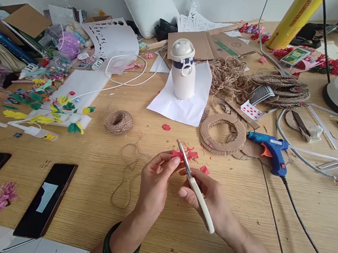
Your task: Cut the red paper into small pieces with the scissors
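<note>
My left hand (pixel 157 179) pinches a small red piece of paper or cloth (pixel 178 156) between thumb and fingers. White-handled scissors (pixel 198 195) are in my right hand (pixel 209 195), their blades pointing up and away, across the red piece. Whether the blades are cutting into it, I cannot tell. Red scraps (pixel 204 170) and thin red shreds lie on the wooden table just beyond and beside my hands. A ball of twine (pixel 119 122) sits to the left, and a loose strand (pixel 124 179) curls beside my left hand.
A cardboard ring (pixel 202 132) and a blue glue gun (pixel 272 151) with its cord lie to the right. A white bottle (pixel 184 76) stands on paper (pixel 198 105). Two phones (pixel 26 215) lie on the left. Craft supplies crowd the table's far and left sides.
</note>
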A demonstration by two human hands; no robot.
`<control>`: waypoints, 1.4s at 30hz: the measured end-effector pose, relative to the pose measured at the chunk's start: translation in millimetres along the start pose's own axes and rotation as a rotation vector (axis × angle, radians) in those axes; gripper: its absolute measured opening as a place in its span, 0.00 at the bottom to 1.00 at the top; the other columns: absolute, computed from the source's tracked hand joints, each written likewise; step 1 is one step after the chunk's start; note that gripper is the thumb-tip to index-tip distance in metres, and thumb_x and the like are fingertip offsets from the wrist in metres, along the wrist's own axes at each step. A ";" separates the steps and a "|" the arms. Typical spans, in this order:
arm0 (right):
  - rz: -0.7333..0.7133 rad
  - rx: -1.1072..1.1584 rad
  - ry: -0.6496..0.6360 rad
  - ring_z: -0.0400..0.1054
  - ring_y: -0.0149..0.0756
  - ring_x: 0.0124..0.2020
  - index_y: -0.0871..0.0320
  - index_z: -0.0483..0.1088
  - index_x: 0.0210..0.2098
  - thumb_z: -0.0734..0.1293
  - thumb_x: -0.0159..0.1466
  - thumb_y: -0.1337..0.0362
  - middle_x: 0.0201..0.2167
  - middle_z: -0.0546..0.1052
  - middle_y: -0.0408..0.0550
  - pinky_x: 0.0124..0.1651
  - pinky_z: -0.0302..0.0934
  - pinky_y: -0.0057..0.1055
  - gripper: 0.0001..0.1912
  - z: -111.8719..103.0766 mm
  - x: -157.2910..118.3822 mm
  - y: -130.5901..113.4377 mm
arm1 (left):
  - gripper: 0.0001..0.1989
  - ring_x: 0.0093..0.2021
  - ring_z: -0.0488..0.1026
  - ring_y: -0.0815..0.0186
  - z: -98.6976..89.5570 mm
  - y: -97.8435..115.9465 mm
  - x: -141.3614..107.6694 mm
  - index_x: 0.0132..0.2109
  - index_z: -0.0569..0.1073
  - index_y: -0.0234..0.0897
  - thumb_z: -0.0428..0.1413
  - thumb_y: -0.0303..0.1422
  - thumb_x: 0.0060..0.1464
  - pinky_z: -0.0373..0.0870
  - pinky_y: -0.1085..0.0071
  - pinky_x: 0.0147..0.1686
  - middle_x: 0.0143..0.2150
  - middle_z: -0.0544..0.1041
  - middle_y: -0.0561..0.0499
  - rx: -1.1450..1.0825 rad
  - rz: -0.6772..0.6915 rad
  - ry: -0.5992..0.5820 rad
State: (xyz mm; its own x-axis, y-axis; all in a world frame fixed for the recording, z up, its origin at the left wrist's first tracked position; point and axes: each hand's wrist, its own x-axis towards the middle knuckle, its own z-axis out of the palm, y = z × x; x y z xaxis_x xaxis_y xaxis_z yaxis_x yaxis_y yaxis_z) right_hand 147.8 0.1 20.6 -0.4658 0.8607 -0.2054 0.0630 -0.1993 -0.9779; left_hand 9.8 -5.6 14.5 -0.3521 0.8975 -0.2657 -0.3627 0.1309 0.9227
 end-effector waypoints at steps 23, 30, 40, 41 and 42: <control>0.023 0.053 -0.011 0.49 0.26 0.23 0.62 0.68 0.35 0.74 0.56 0.50 0.22 0.57 0.37 0.23 0.44 0.26 0.22 -0.4 0.9 4.7 | 0.04 0.36 0.77 0.68 1.4 0.2 0.9 0.32 0.79 0.37 0.66 0.32 0.49 0.73 0.71 0.42 0.32 0.80 0.52 -0.148 -0.033 -0.039; 0.029 0.031 -0.002 0.47 0.26 0.22 0.60 0.65 0.30 0.74 0.56 0.48 0.21 0.55 0.36 0.22 0.42 0.26 0.23 -0.2 1.8 4.8 | 0.03 0.37 0.77 0.69 0.4 1.8 2.0 0.32 0.79 0.37 0.65 0.31 0.50 0.73 0.72 0.42 0.33 0.81 0.52 -0.211 -0.094 -0.070; 0.028 0.028 0.006 0.47 0.25 0.21 0.62 0.68 0.33 0.75 0.55 0.51 0.20 0.56 0.35 0.21 0.42 0.26 0.21 0.5 1.4 7.6 | 0.04 0.35 0.78 0.69 0.7 3.6 3.1 0.32 0.77 0.35 0.64 0.31 0.50 0.74 0.72 0.40 0.33 0.81 0.52 -0.231 -0.116 -0.081; 0.026 0.023 0.009 0.48 0.25 0.21 0.62 0.68 0.34 0.75 0.55 0.52 0.20 0.56 0.35 0.21 0.42 0.26 0.21 0.5 1.2 8.6 | 0.04 0.35 0.78 0.69 0.5 3.7 3.2 0.32 0.77 0.35 0.64 0.31 0.50 0.74 0.72 0.40 0.33 0.81 0.52 -0.235 -0.116 -0.082; 0.027 0.015 0.011 0.48 0.25 0.21 0.62 0.69 0.35 0.75 0.55 0.52 0.20 0.56 0.35 0.21 0.42 0.26 0.21 0.5 1.0 9.4 | 0.04 0.35 0.78 0.69 0.3 3.8 3.3 0.33 0.77 0.36 0.64 0.31 0.50 0.74 0.72 0.40 0.33 0.81 0.52 -0.240 -0.117 -0.083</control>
State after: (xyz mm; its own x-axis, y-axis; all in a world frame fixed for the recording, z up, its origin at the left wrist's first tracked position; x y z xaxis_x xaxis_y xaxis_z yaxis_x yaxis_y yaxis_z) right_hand 147.5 -1.2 11.2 -0.4542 0.8602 -0.2319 0.0616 -0.2293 -0.9714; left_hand 7.6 -2.0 17.3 -0.2278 0.9147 -0.3339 -0.5939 0.1412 0.7921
